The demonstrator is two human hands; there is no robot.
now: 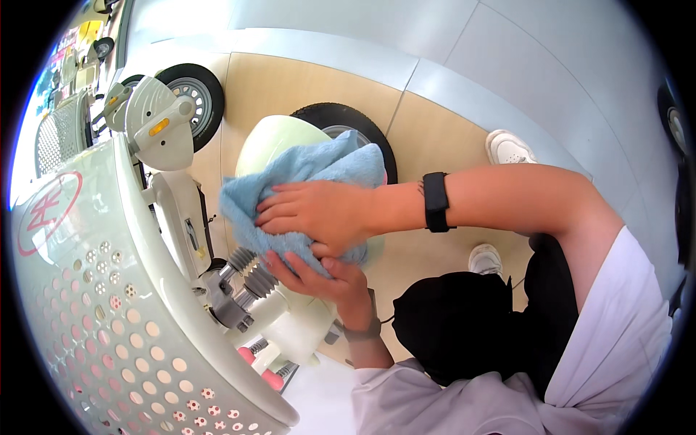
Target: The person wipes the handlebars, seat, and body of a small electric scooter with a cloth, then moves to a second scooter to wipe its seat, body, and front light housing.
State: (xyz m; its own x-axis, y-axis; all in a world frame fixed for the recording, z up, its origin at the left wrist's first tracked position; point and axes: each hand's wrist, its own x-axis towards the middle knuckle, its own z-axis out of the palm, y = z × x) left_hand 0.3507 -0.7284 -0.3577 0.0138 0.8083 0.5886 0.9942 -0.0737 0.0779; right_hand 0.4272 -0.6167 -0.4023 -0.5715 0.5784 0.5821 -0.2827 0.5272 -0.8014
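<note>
A light-blue cloth [312, 163] lies bunched over a rounded pale-green cover [279, 138] that sits over a black-tyred wheel [362, 123]. My right hand [319, 214] presses the cloth from above, its fingers together and slightly bent over the folds. Just below, my left hand [326, 283] holds the cloth's lower edge, its fingers curled up against it. The part beneath the cloth is hidden. Close to the left hand are grey ribbed rubber boots [254, 279] on a metal linkage.
A large pale-green panel with round holes [138, 319] curves along the left. Behind it stand a white part with an orange reflector [159, 127] and another wheel [192, 101]. Pink-ended springs [272, 378] show low down. White shoes [511, 147] rest on the tan floor at right.
</note>
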